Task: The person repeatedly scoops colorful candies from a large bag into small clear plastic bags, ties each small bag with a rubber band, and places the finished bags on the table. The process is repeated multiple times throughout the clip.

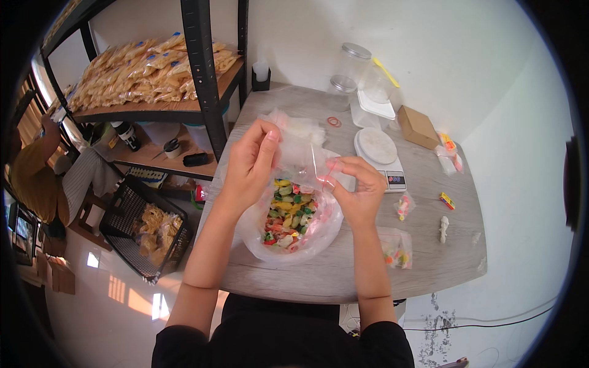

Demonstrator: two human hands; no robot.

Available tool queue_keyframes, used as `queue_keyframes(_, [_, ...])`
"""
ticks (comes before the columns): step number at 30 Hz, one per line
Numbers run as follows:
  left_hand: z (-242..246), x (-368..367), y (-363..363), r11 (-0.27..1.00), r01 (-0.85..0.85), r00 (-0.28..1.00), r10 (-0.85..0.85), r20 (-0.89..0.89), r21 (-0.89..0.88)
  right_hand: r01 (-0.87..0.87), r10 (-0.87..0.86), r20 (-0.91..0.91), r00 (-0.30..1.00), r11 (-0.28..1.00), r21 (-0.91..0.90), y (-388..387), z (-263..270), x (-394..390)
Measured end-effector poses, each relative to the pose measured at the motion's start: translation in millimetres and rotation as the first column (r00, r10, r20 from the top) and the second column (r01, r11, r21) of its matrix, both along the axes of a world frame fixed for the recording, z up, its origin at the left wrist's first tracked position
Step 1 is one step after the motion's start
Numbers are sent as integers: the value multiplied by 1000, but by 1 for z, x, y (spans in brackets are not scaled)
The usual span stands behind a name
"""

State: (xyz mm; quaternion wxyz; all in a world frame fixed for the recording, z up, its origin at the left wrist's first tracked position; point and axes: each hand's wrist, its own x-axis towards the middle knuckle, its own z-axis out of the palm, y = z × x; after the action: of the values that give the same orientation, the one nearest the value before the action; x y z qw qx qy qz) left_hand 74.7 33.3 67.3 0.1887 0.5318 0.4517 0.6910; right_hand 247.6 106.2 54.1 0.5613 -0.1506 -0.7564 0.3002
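Between my two hands is a small clear zip-lock bag (301,161) with a red line along one edge. My left hand (251,168) pinches its left end, and my right hand (361,186) grips the edge with the red line between thumb and fingers. Below them on the table stands a large plastic bag (257,250), its mouth spread wide. Wrapped candies (290,209) in yellow, green, red and orange fill it. Behind my hands lies a heap of clear plastic bags (303,129). A filled small bag of candies (399,250) rests beside my right forearm.
A white digital kitchen scale (377,147) stands at the right, near a cardboard box (418,126), clear jars (343,85) and a lidded plastic container (375,106). Left are a metal shelf (202,69) with packaged snacks (152,69) and a black basket (138,221). Another person (39,175) is far left.
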Motion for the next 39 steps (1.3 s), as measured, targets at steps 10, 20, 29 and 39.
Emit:
queue_keyframes(10, [-2, -2, 2, 977, -177, 974, 191, -120, 118, -99, 94, -65, 993, 991, -90, 0, -5, 2])
queue_keyframes(20, [7, -13, -3, 967, -242, 963, 249, -107, 77, 33, -35, -21, 999, 996, -82, -5, 0, 1])
queue_keyframes(29, [-18, 6, -25, 994, 61, 751, -103, -652, -87, -76, 55, 334, 941, 996, 51, -29, 9, -10])
queue_keyframes(39, [-48, 3, -35, 967, 171, 889, -235, -394, -192, -206, 214, 414, 885, 976, -65, -27, 10, -8])
